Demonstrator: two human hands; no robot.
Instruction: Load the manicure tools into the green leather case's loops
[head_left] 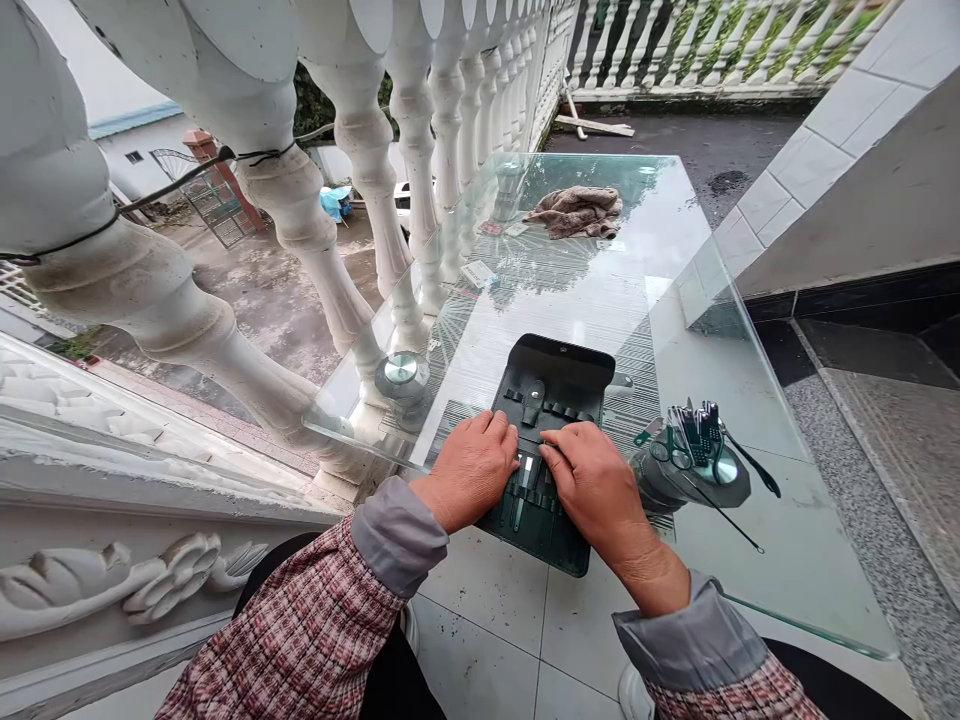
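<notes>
Your left hand (469,465) and right hand (592,480) lay flat on the open tool case (559,365), fingers nearly straight, gripping nothing. The case sat beneath your fingertips and seemed to overhang the glass table (600,290) at its near edge; a shove might have tipped it off. Its loops held few tools (534,400); most lay in a loose heap (694,435) right of your fingers.

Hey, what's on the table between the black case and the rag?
Nothing: in the head view only the bare table lies between the case and the rag.
</notes>
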